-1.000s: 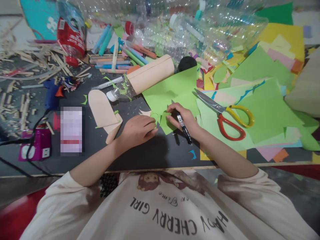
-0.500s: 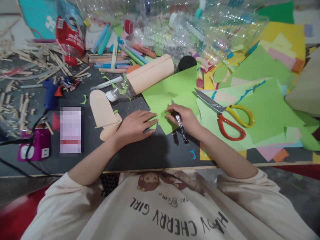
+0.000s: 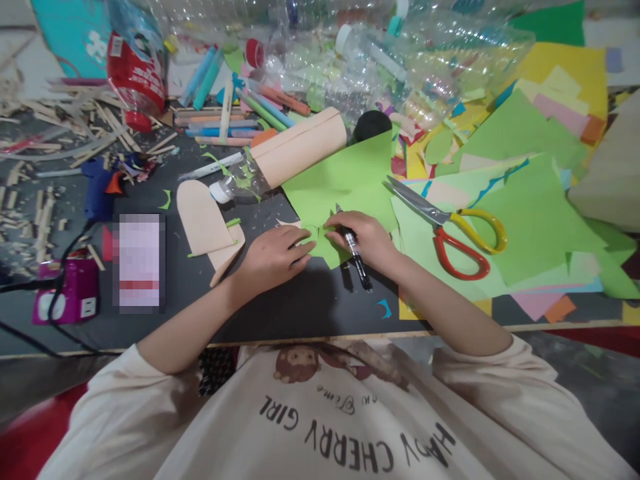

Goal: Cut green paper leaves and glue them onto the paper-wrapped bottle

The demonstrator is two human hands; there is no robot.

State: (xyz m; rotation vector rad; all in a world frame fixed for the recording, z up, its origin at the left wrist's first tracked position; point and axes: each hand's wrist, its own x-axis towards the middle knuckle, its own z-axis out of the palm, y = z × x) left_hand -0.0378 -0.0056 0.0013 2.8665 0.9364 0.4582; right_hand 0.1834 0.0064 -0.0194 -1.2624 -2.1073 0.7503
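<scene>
Between my two hands a small rounded piece of light green paper (image 3: 311, 235) shows a curved edge, above a larger green paper sheet (image 3: 345, 163). My left hand (image 3: 277, 257) has its fingers bent around the small piece's left side, with the tips at its edge. My right hand (image 3: 367, 240) has a black pen (image 3: 357, 257) tucked in its fingers, the pen slanting toward the table edge. Its thumb and index tip are at the right side of the small piece. Beside my left wrist lie peach paper cutouts (image 3: 203, 217) with thin green strips.
Scissors (image 3: 450, 223) with red and yellow handles lie open on green paper at right. A peach-wrapped bottle (image 3: 300, 147) lies behind the hands. At left are a blue glue gun (image 3: 97, 190), its cord, a phone (image 3: 140, 263) and wood scraps. Clear bottles (image 3: 370, 60) crowd the back.
My left fingers have curled up from lying flatter on the paper. My right fingertips have shifted slightly left with the pen, and the small piece's rounded outline now shows between the hands.
</scene>
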